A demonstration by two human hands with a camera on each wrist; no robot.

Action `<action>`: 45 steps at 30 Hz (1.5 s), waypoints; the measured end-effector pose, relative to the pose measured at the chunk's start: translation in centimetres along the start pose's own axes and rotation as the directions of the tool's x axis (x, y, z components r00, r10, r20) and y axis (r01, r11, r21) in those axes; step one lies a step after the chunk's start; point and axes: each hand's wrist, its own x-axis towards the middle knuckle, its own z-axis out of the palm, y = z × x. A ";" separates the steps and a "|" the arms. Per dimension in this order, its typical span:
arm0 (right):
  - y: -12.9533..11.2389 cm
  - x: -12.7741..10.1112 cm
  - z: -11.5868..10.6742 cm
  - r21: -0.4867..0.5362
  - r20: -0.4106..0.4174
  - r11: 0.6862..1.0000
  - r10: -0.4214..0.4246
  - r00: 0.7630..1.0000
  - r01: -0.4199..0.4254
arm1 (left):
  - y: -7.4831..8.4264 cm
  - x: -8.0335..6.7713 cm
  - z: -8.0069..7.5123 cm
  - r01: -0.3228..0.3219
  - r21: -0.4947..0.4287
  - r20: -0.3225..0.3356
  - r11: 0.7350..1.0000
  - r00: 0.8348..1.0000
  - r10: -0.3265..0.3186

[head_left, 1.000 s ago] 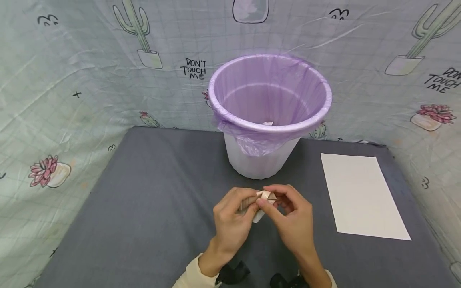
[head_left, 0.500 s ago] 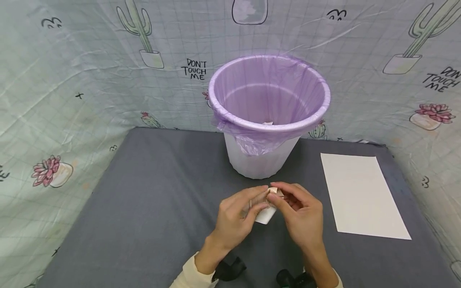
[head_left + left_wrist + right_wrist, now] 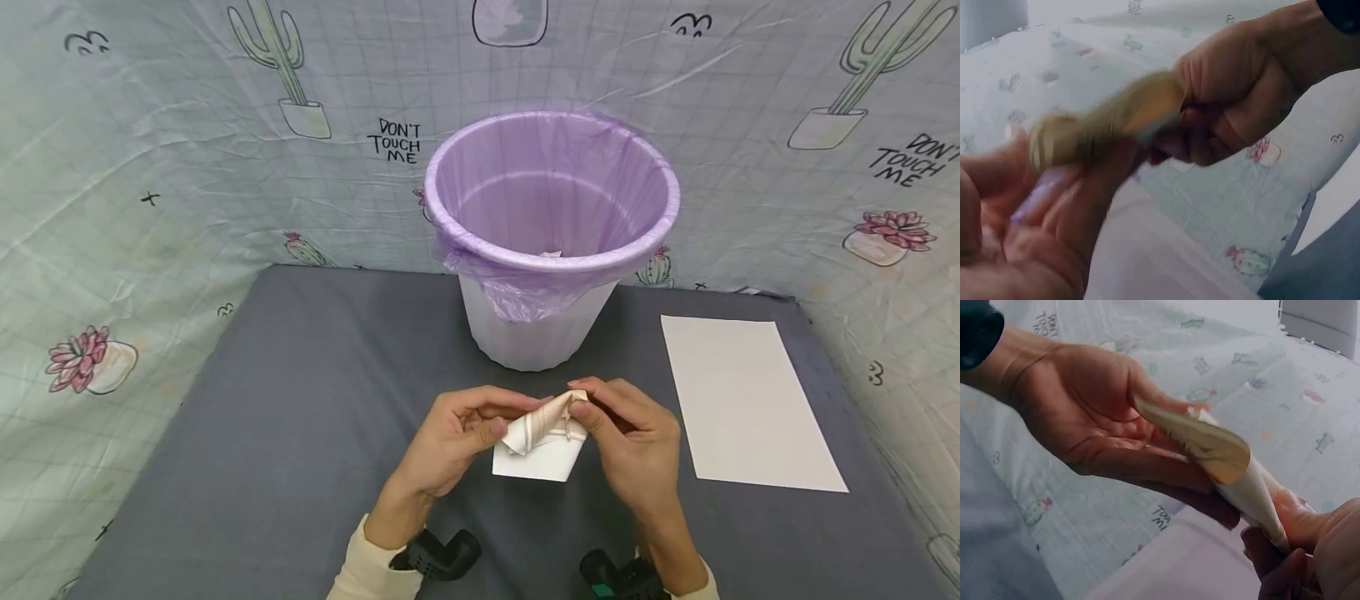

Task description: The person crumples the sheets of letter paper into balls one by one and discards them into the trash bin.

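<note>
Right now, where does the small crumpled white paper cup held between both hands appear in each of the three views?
Head view: the small crumpled white paper cup sits low centre, between left hand and right hand.
Left wrist view: cup upper left, blurred, right hand pinching its end.
Right wrist view: cup centre right, against the left hand.
Shared landmark: the cactus-print backdrop cloth.

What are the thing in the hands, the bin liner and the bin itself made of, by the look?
Folded piece pinched between left hand and right hand: likely paper, matte white, tan inside; it holds sharp creases. Liner: thin plastic film, glossy translucent purple, wrinkled and draped over the rim. Bin: probably rigid plastic, smooth white with faint vertical ribs.
</note>
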 end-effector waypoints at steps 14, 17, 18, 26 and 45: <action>1.5 -0.9 1.1 0.395 0.081 0.873 0.277 0.957 -0.286 | -2.3 1.9 1.9 -0.609 0.564 0.097 0.558 0.720 0.687; 1.3 -1.2 2.0 0.399 0.060 0.869 0.292 0.954 -0.291 | -2.8 1.8 2.3 -0.613 0.551 0.037 0.566 0.696 0.717; 1.2 -1.3 2.3 0.402 0.048 0.871 0.288 0.956 -0.282 | -2.9 1.7 2.4 -0.606 0.543 0.010 0.582 0.697 0.717; 1.5 -1.7 3.5 0.422 -0.015 0.902 0.109 0.994 -0.093 | -3.4 0.9 3.3 -0.469 0.345 -0.335 0.813 0.748 0.573; 0.4 -2.4 4.9 0.169 -0.093 0.984 0.081 0.992 -0.065 | -3.1 1.7 1.8 -0.480 0.759 -0.073 0.440 0.609 0.790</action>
